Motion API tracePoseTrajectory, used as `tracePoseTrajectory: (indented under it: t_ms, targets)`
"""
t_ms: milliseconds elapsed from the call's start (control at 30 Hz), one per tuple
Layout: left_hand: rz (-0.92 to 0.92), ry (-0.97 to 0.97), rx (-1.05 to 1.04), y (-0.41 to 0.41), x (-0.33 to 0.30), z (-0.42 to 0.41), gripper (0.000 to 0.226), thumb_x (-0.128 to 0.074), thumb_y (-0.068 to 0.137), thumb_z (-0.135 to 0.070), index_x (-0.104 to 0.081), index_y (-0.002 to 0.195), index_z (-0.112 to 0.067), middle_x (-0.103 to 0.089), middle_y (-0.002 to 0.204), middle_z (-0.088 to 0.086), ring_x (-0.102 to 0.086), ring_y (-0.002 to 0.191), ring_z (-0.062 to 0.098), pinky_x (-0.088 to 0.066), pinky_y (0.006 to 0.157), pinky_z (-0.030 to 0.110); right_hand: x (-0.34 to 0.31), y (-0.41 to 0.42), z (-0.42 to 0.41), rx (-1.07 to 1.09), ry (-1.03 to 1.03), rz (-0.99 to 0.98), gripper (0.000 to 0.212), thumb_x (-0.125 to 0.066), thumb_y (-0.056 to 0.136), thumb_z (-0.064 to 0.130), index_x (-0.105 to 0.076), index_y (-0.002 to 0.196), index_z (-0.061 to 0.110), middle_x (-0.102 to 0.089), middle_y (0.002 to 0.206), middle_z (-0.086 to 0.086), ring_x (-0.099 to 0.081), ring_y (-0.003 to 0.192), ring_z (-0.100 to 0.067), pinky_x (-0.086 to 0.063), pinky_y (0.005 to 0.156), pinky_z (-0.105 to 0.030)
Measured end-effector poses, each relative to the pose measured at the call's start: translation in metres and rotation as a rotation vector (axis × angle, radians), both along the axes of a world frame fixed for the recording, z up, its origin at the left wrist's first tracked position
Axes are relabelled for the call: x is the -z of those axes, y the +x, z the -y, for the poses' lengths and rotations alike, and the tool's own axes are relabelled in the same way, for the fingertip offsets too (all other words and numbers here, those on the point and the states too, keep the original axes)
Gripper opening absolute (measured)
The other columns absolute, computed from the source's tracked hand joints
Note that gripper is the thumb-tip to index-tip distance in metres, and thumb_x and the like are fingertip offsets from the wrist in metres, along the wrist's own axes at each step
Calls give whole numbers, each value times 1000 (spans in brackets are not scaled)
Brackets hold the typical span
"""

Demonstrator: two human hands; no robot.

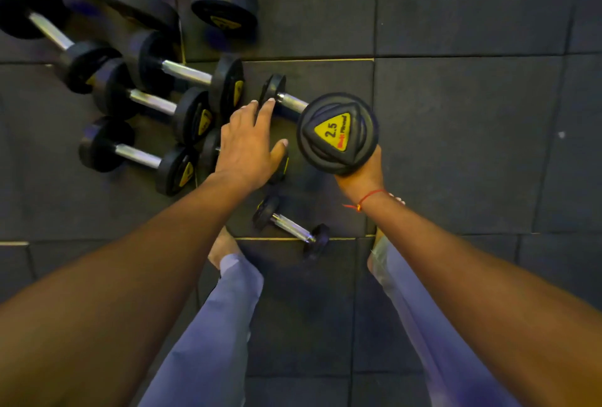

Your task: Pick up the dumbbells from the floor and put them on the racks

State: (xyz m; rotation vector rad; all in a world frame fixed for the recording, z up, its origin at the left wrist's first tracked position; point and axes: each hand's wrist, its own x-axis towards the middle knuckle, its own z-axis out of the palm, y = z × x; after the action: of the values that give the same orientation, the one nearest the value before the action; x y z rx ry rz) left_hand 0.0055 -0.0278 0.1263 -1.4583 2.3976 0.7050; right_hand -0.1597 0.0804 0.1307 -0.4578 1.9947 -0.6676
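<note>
My right hand (360,178) is shut on a black dumbbell (337,133), held upright so its yellow 2.5 end faces me; the handle is hidden under that end. My left hand (247,143) hovers with fingers spread and holds nothing. It covers most of a small dumbbell (210,152) on the floor. Its fingertips are close to the head of another floor dumbbell (288,101), whose far end is hidden behind the held one. A smaller dumbbell (290,227) lies by my feet. No rack is in view.
Several larger black dumbbells with chrome handles (153,104) lie clustered on the dark rubber floor tiles (456,146) to the left and back left. My bare feet and grey trouser legs (234,279) stand just behind the small dumbbell.
</note>
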Motion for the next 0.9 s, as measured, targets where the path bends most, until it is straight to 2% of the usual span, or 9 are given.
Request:
tracePoseTrajectory:
  t_ms: [133,333,467,567,633,733,767,833,900]
  targets:
    - [23,8,-22,14,3,4,75,-56,88,-45,-25,150,-17,-32,150,15,-28,138,32,-29,108,48,-11,12,21,133,-175,65,37,-64,66,2,-63,103,-3,-62,99,-8,-56,83,0,-47,82,-33]
    - [38,27,-12,26,24,7,71,-55,90,-44,-27,149,-17,-33,149,14,-30,137,32,-30,107,47,8,14,8,-62,45,-17,57,-66,82,5,-39,132,-2,-52,129,-17,-38,97,-9,-32,82,-21]
    - [124,120,43,35,58,10,66,-55,89,-35,-30,148,-18,-39,145,11,-34,131,33,-30,105,47,23,20,14,25,-141,-18,37,-64,68,8,-64,105,4,-64,97,-8,-54,91,-15,-53,86,-46]
    - [250,214,135,43,94,10,63,-55,87,-30,-33,145,-18,-44,141,12,-38,128,35,-33,102,48,55,19,4,-14,-138,-60,31,-67,68,-2,-69,98,6,-66,90,-5,-56,88,-14,-55,85,-50]
    - [310,233,203,47,119,8,58,-55,87,-29,-37,141,-17,-48,137,14,-42,125,36,-36,100,49,66,21,-1,-23,-130,-69,33,-69,69,-7,-68,101,1,-65,93,-5,-55,90,-13,-55,85,-45]
    - [381,266,297,45,147,5,50,-55,86,-26,-44,134,-16,-52,131,13,-45,122,35,-37,98,48,76,26,-11,-77,-46,-42,49,-70,76,2,-52,122,-1,-51,110,-1,-43,99,-9,-38,79,-2]
    - [411,275,328,42,154,3,49,-56,85,-27,-46,131,-17,-53,130,12,-46,121,34,-36,97,47,79,28,-15,-89,-19,-59,48,-69,78,2,-50,122,0,-48,109,3,-41,98,-7,-35,73,0]
    - [476,262,383,40,166,-3,46,-56,83,-29,-48,128,-21,-55,128,8,-47,120,31,-33,97,46,84,31,-15,-57,-153,-41,31,-69,73,-5,-61,94,17,-54,93,13,-49,89,-1,-38,71,-1]
    - [528,217,399,39,174,-8,43,-52,88,-27,-47,130,-24,-56,129,5,-47,121,28,-31,99,44,86,34,-13,-42,-209,-73,45,-66,70,-12,-57,83,30,-56,86,20,-54,81,15,-41,73,1]
